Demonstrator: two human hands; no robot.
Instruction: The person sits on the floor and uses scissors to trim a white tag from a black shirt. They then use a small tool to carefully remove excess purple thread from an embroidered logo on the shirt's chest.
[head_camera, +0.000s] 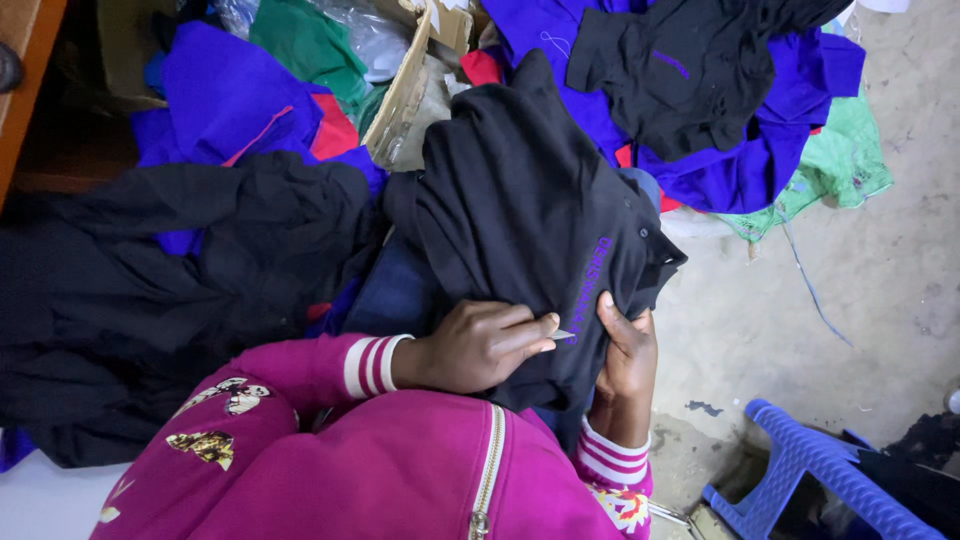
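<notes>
Nearest: magenta zip jacket with striped cuffs. Left hand (485, 345) lay on a black polo shirt (530, 215) spread over the lap, fingers pinched together on a small pale blade (562, 334) at the purple chest embroidery (592, 285). Right hand (625, 350) clamped the shirt's edge just beside it. Blue plastic stool (800, 470) near right on the concrete floor (800, 300). Farther: cardboard box (410, 95), piled blue and black garments (720, 90).
</notes>
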